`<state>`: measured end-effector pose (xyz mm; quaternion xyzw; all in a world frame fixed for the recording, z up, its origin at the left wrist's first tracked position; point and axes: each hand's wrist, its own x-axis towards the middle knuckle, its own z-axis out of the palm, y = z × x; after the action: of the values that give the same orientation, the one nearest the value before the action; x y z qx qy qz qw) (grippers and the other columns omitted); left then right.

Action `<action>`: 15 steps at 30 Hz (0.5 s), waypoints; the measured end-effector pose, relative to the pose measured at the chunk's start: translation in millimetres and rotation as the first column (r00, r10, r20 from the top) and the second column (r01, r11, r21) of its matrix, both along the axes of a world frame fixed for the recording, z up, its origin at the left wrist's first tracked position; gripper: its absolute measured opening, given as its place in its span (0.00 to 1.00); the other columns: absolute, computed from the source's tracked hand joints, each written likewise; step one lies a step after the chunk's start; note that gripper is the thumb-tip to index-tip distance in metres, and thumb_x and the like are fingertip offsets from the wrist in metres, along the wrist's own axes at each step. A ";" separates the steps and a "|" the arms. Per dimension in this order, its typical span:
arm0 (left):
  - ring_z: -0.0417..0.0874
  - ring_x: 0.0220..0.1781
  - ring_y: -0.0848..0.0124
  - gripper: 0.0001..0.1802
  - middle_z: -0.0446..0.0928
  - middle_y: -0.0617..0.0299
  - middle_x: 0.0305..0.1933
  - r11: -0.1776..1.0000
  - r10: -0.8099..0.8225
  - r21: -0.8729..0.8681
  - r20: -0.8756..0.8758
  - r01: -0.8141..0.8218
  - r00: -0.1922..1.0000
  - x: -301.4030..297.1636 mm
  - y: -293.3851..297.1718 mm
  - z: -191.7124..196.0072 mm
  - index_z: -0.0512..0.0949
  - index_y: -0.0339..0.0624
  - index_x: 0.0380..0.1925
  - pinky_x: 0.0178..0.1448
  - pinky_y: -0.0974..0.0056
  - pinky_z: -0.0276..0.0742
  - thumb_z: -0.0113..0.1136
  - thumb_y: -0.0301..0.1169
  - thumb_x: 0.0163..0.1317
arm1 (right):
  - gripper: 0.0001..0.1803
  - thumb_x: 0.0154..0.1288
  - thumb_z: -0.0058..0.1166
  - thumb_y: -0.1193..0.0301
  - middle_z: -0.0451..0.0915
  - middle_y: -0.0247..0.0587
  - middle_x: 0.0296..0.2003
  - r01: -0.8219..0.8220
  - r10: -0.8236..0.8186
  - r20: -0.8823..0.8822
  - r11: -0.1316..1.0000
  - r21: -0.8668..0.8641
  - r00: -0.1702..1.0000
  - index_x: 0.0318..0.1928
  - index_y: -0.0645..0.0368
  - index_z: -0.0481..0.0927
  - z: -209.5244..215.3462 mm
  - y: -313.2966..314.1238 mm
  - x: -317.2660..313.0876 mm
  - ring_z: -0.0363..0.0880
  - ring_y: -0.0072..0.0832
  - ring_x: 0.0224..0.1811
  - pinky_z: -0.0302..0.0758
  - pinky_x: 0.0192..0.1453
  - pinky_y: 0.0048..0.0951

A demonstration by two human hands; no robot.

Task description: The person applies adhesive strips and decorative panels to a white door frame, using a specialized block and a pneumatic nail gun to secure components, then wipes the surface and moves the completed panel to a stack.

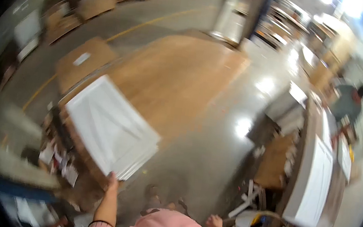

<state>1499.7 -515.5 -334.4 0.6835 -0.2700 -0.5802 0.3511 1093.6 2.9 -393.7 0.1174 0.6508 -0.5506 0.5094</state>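
Note:
At the near corner of a stack of flat white panels is my left hand, its thumb along the top panel's edge and its other fingers partly hidden. The panels show faint diagonal lines and lie tilted across a brown surface. My right hand hangs beside my body, loosely curled with nothing visible in it; blur softens its fingers. It is nearest to the cluttered side of the right-hand workbench.
A large brown sheet extends beyond the stack. White panels lie on the right bench, with a person behind it. Scraps crowd its near foot. Grey shiny floor runs between. A pillar stands ahead.

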 end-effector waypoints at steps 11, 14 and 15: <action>0.79 0.67 0.50 0.34 0.75 0.44 0.70 0.751 -0.649 0.187 0.390 0.634 0.654 -204.7 101.7 -46.1 0.71 0.30 0.69 0.71 0.52 0.75 0.54 0.47 0.74 | 0.11 0.68 0.62 0.69 0.88 0.46 0.47 0.746 0.000 -1.000 0.666 -0.006 -0.008 0.47 0.60 0.87 290.2 13.7 -208.7 0.85 0.44 0.52 0.80 0.58 0.40; 0.81 0.66 0.49 0.32 0.77 0.44 0.69 0.420 -0.850 0.181 0.421 0.889 0.316 -333.0 108.5 -51.8 0.73 0.32 0.68 0.70 0.52 0.75 0.59 0.44 0.72 | 0.15 0.70 0.61 0.66 0.84 0.47 0.56 0.882 0.113 -0.987 0.468 -0.045 -0.111 0.53 0.56 0.86 321.0 92.7 -270.6 0.77 0.47 0.63 0.72 0.69 0.45; 0.82 0.65 0.49 0.32 0.78 0.44 0.68 0.325 -0.870 0.162 0.437 0.932 0.228 -364.9 104.3 -49.8 0.74 0.32 0.68 0.70 0.52 0.75 0.61 0.43 0.71 | 0.17 0.69 0.62 0.64 0.83 0.48 0.58 0.925 0.189 -0.980 0.380 0.023 -0.054 0.55 0.56 0.86 320.2 100.9 -286.1 0.76 0.48 0.65 0.71 0.70 0.47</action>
<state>1134.8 -411.2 -384.2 0.4879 -0.7249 -0.4801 -0.0774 807.5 103.8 -73.6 0.1582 0.8709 -0.2599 -0.3860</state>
